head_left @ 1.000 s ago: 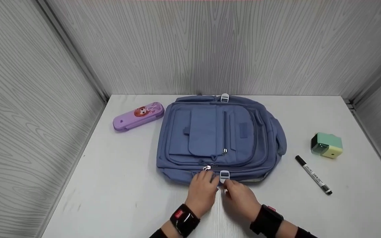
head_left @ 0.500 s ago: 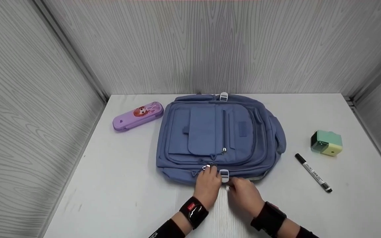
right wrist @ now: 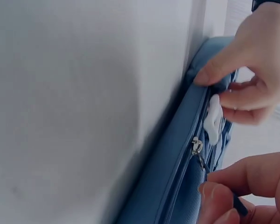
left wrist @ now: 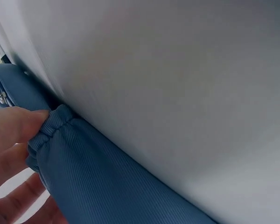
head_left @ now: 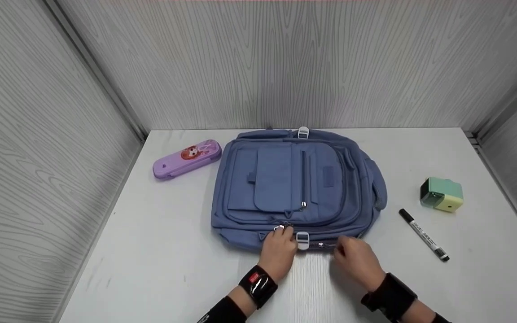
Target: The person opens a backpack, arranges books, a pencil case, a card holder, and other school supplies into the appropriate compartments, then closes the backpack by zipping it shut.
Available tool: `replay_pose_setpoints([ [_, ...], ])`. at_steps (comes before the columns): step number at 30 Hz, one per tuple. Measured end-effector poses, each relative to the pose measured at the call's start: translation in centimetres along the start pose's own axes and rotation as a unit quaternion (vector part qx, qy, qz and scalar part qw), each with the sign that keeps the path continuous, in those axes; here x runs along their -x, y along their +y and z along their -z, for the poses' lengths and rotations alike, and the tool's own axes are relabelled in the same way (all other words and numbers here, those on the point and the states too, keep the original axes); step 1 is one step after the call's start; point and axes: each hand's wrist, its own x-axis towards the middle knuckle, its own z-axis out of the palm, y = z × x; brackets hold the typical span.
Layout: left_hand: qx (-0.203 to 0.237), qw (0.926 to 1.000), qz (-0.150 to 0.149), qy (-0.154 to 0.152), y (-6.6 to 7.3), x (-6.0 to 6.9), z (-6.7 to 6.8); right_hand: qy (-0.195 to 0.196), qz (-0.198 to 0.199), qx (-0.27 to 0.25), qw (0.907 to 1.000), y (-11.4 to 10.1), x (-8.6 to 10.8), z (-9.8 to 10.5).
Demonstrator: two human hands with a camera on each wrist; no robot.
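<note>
A blue backpack [head_left: 274,179] lies flat on the white table, its front facing up. Along its near side, my left hand [head_left: 278,253] grips the fabric edge left of a white strap buckle [head_left: 303,241]. The left wrist view shows that thumb on a gathered side-pocket hem [left wrist: 53,123]. Further right, my right hand [head_left: 359,262] pinches a dark zipper pull [right wrist: 240,205] between thumb and fingers. The pull's cord runs from a silver zipper slider [right wrist: 196,145], and the zipper is parted on the hand's side of it.
A purple pencil case [head_left: 187,159] lies left of the backpack. On the right are a black-and-white marker [head_left: 424,234] and a green-and-yellow pencil sharpener [head_left: 442,194]. Grey wood-grain panels [head_left: 258,63] stand at the back and sides.
My right hand has moved right along the backpack's near side, away from the buckle, and the silver slider has come into view. My left hand has shifted slightly right along the edge.
</note>
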Motion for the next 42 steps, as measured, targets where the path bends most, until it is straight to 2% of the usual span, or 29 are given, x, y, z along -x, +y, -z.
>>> replay_pose_setpoints([
  [7,0.024,0.9995,-0.018,-0.014,-1.0,0.3,0.3,-0.007,-0.032,0.004,0.9994,2.0,0.4,2.3],
  [11,0.031,0.9990,-0.025,-0.022,-2.0,0.5,0.4,0.009,-0.037,0.010,0.9992,3.0,0.5,3.8],
  [14,0.041,0.9980,-0.026,-0.041,-3.0,0.7,0.6,0.026,-0.041,0.014,0.9987,3.7,0.5,4.8],
  [20,0.083,0.9942,-0.035,-0.059,-4.3,0.8,0.9,0.034,-0.025,0.016,0.9990,4.2,-0.2,6.1],
  [26,0.119,0.9906,-0.040,-0.053,-5.1,1.0,0.6,0.091,-0.017,0.025,0.9954,5.0,-0.8,7.3],
  [36,0.161,0.9837,-0.042,-0.069,-6.5,1.1,0.7,0.121,-0.013,0.020,0.9924,5.8,-1.3,8.0],
  [39,0.171,0.9824,-0.034,-0.066,-7.0,1.2,0.5,0.115,-0.003,0.019,0.9932,5.5,-1.0,7.8],
  [42,0.170,0.9828,-0.002,-0.071,-7.2,1.1,0.6,0.109,0.010,0.017,0.9939,4.8,-0.8,7.4],
])
